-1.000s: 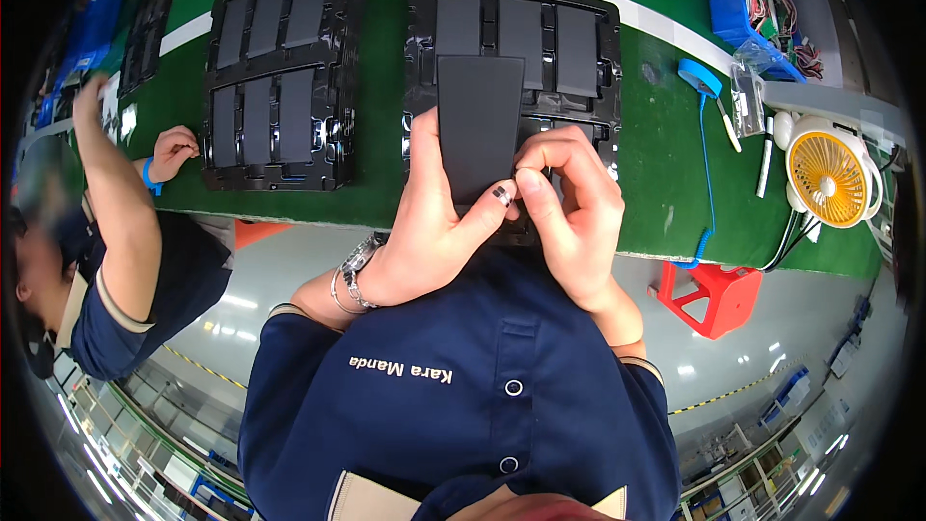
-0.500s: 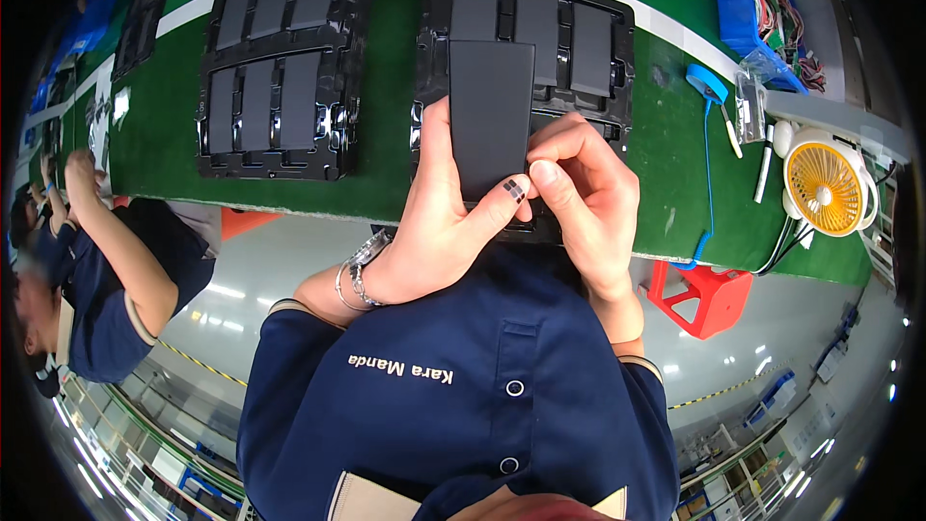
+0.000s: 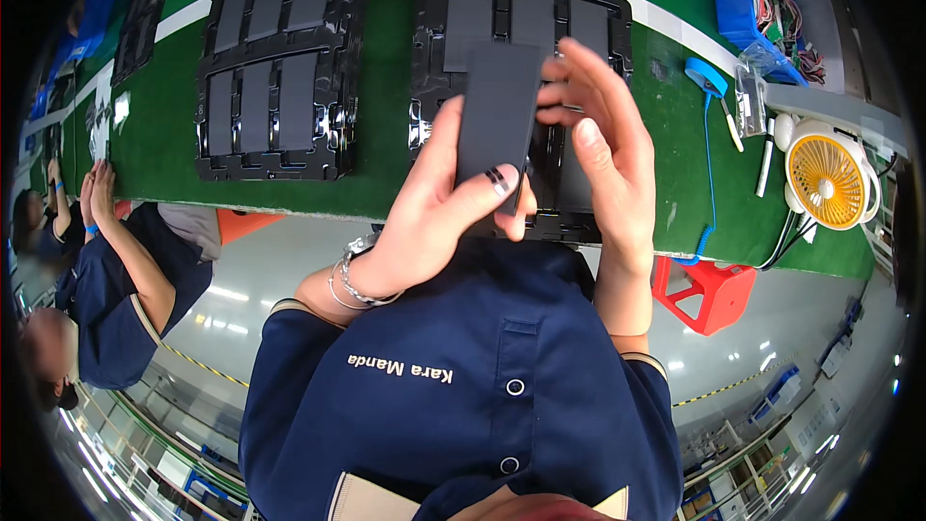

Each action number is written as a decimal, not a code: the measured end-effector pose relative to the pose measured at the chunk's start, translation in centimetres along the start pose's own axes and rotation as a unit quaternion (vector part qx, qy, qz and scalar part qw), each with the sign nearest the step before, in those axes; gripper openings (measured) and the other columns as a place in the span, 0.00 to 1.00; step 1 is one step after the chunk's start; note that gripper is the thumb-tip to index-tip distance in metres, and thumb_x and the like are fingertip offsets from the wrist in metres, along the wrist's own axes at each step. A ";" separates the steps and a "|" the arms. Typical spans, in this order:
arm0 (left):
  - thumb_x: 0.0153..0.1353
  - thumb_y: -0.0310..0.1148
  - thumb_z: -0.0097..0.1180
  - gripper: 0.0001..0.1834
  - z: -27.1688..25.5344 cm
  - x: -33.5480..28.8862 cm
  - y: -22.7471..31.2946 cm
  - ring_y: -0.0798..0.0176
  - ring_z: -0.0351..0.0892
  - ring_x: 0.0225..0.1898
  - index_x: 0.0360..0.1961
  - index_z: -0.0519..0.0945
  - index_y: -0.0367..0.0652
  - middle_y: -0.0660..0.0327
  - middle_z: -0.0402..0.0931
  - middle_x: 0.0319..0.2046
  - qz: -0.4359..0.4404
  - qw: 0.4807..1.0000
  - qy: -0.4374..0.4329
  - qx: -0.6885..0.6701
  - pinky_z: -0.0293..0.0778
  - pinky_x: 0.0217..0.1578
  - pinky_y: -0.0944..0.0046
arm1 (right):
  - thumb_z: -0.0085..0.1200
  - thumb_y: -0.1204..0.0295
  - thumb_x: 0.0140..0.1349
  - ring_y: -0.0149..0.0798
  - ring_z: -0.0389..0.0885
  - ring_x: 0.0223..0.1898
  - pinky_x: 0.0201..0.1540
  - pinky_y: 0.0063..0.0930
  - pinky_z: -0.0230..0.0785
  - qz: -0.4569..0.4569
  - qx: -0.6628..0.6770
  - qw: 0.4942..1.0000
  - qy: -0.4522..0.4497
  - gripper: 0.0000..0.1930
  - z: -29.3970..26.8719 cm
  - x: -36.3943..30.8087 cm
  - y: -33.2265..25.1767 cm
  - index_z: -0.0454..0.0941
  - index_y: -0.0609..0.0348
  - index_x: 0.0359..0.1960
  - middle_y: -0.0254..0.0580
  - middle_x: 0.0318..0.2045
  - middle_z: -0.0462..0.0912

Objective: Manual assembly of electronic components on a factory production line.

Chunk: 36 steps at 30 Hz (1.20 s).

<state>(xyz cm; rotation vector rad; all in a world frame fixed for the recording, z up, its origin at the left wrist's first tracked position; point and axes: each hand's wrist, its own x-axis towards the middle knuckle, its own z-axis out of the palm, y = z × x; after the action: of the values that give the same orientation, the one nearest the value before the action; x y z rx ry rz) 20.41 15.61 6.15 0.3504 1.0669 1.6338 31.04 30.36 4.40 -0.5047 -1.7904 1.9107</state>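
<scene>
A flat dark grey rectangular block (image 3: 499, 116) is held upright-lengthwise by my left hand (image 3: 446, 195), with the thumb across its near end and fingers around its sides. Small dark squares show on that thumb. My right hand (image 3: 614, 150) is beside the block's right edge, fingers stretched and apart, slightly blurred; it grips nothing. Below both hands lies a black plastic tray (image 3: 619, 58) with several similar dark blocks in its slots. My left hand and the held block hide part of this tray.
A second black tray (image 3: 344, 125) of dark blocks stands to the left on the green table (image 3: 386, 135). At right are a yellow-and-white fan (image 3: 823, 185), a blue coiled cord (image 3: 712, 154) and a blue bin of wires (image 3: 738, 10). A red stool (image 3: 709, 294) stands below; a co-worker (image 3: 121, 280) sits left.
My right hand has come away from the block's near corner and opened to the right. The block has turned and shifted slightly right in my left hand. The co-worker's hands have moved.
</scene>
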 end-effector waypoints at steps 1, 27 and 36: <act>0.72 0.37 0.42 0.24 0.2 0.1 0.4 0.67 0.71 0.21 0.64 0.58 0.36 0.55 0.72 0.30 -0.043 0.999 -0.015 -0.029 0.68 0.23 0.69 | 0.52 0.67 0.69 0.35 0.76 0.52 0.56 0.31 0.69 -0.031 -0.012 0.999 0.006 0.20 0.1 0.2 0.0 0.71 0.62 0.60 0.44 0.52 0.76; 0.68 0.27 0.48 0.15 -5.0 0.2 -0.3 0.66 0.77 0.41 0.54 0.72 0.38 0.61 0.77 0.37 0.194 0.879 0.095 0.425 0.71 0.46 0.65 | 0.54 0.75 0.63 0.43 0.77 0.38 0.44 0.35 0.68 0.002 -0.338 0.939 -0.057 0.11 -3.0 1.2 -0.4 0.77 0.57 0.47 0.43 0.33 0.79; 0.69 0.26 0.46 0.15 -5.1 0.0 0.3 0.67 0.75 0.44 0.56 0.71 0.37 0.61 0.75 0.38 0.172 0.896 0.089 0.400 0.70 0.53 0.64 | 0.67 0.73 0.48 0.52 0.69 0.57 0.58 0.45 0.63 -0.089 -0.575 0.811 -0.063 0.28 -3.8 -1.3 -1.5 0.75 0.56 0.55 0.45 0.55 0.72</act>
<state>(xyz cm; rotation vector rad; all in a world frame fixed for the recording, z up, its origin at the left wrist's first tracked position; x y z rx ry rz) 16.66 13.30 3.57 0.9894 1.8901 1.4673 34.35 32.83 5.53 -0.5392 -2.8297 0.5322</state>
